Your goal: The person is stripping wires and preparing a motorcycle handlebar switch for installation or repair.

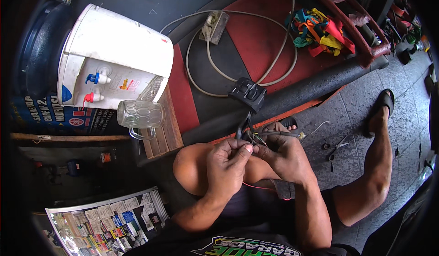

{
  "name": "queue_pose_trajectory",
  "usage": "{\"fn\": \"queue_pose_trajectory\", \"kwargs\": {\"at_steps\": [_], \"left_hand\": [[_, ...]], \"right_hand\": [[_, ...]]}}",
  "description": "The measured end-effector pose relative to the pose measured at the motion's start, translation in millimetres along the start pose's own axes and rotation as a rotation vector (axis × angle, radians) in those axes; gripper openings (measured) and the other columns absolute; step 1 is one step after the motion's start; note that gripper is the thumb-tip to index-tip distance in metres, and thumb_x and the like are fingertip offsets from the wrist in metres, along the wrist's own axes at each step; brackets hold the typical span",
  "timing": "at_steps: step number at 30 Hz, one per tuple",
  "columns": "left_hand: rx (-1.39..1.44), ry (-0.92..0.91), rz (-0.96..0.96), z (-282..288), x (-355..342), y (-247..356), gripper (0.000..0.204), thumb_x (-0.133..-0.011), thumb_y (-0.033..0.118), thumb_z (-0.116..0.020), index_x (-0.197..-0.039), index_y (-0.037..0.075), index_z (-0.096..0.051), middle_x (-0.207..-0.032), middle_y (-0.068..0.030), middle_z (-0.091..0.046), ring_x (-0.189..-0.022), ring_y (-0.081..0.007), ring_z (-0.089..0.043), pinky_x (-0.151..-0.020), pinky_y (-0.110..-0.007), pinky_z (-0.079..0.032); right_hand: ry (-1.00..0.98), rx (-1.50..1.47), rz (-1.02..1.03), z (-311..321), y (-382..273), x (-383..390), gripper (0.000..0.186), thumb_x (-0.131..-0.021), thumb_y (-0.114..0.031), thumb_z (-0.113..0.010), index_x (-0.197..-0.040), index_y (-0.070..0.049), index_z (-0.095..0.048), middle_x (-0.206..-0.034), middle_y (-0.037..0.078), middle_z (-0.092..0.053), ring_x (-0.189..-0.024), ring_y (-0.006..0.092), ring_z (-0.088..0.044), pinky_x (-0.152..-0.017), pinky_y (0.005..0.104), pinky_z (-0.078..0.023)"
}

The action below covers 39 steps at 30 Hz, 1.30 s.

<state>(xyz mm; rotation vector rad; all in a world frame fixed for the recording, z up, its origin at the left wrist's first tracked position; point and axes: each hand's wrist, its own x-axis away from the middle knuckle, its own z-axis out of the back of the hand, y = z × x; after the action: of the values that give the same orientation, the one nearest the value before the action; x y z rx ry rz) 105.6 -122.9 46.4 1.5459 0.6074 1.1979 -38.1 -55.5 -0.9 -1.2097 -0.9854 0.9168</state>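
My left hand (pixel 228 163) and my right hand (pixel 287 154) meet above my knee, thumbs and forefingers pinched together on thin wires (pixel 257 138). The wires' ends are partly hidden by my fingers. A grey sheathed cable (pixel 279 133) passes over my right hand, and loose coloured strands show at its left end. Just beyond my fingers, a black switch housing (pixel 247 94) lies at the edge of the padded bench, its dark lead running down toward my hands. Beneath my hands, a thin red wire (pixel 261 187) crosses my lap.
On the red-and-black bench (pixel 256 32) lie a socket block (pixel 215 27) with a coiled cord and colourful cloth strips (pixel 322 32). To the left stand a white water dispenser (pixel 116 57) and a glass mug (pixel 141 115) on wooden slats (pixel 163 139). Scissors (pixel 339 147) lie on the tiled floor.
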Motion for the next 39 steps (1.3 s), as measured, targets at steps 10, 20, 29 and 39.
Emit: {"fn": "queue_pose_trajectory", "kwargs": {"at_steps": [10,20,29,39], "left_hand": [[0.317,0.156,0.009,-12,12,-5,0.012,-0.097,0.012,-0.067,-0.097,0.002,-0.061,-0.068,0.0036,-0.054,-0.049,-0.0009,-0.04,-0.042,-0.021,-0.032],[0.699,-0.037,0.489,-7,5,-7,0.028,-0.102,0.038,-0.058,-0.083,0.019,-0.049,-0.062,0.0097,-0.029,-0.047,-0.0051,-0.025,-0.041,-0.022,-0.022],[0.023,0.162,-0.285,-3,-8,-32,0.003,-0.098,0.009,-0.062,-0.096,0.007,-0.06,-0.07,0.0032,-0.05,-0.056,-0.003,-0.044,-0.047,-0.02,-0.034],[-0.523,0.179,-0.603,13,-9,-24,0.011,-0.094,-0.005,-0.055,-0.104,-0.005,-0.06,-0.086,-0.007,-0.066,-0.069,-0.0105,-0.06,-0.062,-0.024,-0.05]], "right_hand": [[-0.089,-0.901,-0.258,-26,-1,-16,0.025,-0.096,-0.011,-0.068,-0.118,0.002,-0.067,-0.105,0.007,-0.071,-0.096,0.0118,-0.062,-0.085,0.0269,-0.05],[0.014,-0.73,-0.177,-21,-5,-27,0.019,-0.09,-0.005,-0.073,-0.106,0.004,-0.067,-0.094,0.008,-0.071,-0.086,0.0101,-0.062,-0.076,0.0245,-0.051],[-0.106,-0.547,-0.286,7,-42,-29,0.041,-0.09,-0.031,-0.075,-0.1,0.008,-0.066,-0.093,0.01,-0.068,-0.09,0.0141,-0.062,-0.077,0.0296,-0.051],[-0.258,-0.227,-0.248,9,-44,-36,0.038,-0.081,-0.014,-0.076,-0.108,0.01,-0.066,-0.11,0.011,-0.064,-0.101,0.0171,-0.062,-0.089,0.0306,-0.048]]}}
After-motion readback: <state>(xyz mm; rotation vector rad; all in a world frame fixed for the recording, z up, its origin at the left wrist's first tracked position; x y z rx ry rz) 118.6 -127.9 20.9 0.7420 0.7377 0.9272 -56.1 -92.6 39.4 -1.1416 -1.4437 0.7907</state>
